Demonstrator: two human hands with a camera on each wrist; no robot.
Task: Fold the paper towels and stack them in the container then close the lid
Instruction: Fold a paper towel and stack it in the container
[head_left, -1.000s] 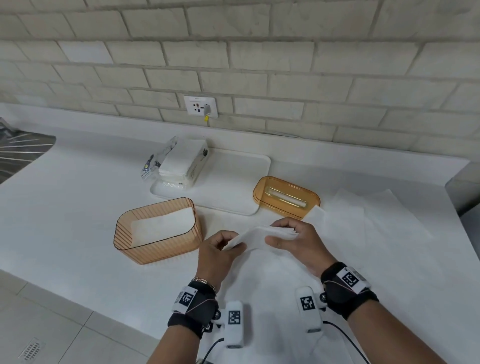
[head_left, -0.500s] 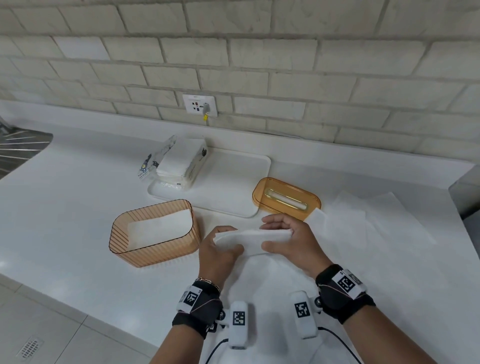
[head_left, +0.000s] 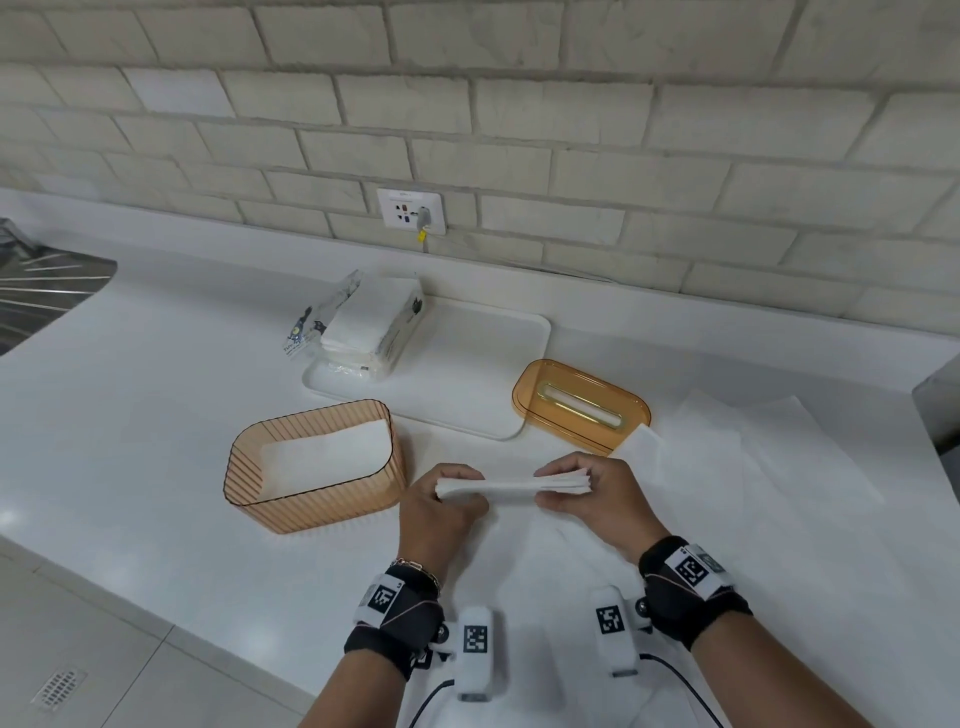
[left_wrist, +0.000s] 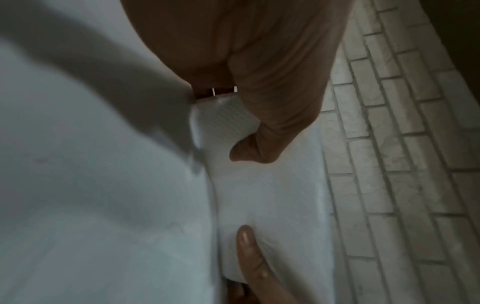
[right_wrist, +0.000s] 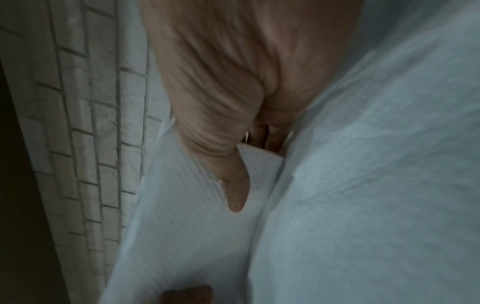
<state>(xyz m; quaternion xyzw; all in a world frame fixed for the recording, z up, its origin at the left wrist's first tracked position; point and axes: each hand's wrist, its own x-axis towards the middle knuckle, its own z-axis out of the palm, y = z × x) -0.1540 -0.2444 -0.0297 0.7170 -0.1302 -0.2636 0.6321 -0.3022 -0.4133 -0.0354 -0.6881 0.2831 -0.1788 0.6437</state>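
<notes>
A folded white paper towel (head_left: 511, 488) hangs flat above the counter between both hands. My left hand (head_left: 447, 499) pinches its left end and my right hand (head_left: 576, 491) pinches its right end. The wrist views show the same towel (left_wrist: 262, 195) (right_wrist: 187, 205) held under each thumb. The orange ribbed container (head_left: 311, 512) stands open to the left, with a folded towel (head_left: 327, 457) lying inside. Its orange slotted lid (head_left: 579, 402) lies on the counter behind my right hand.
A white tray (head_left: 467, 374) at the back carries an opened pack of paper towels (head_left: 363, 322). Unfolded white sheets (head_left: 769, 467) spread over the counter to the right and under my hands. A metal sink drainer (head_left: 47, 291) is far left. The counter edge runs near my left forearm.
The towel has gone from a loose, half-folded sheet to a flat narrow bundle. Both hands lifted it slightly and drew apart to its two ends.
</notes>
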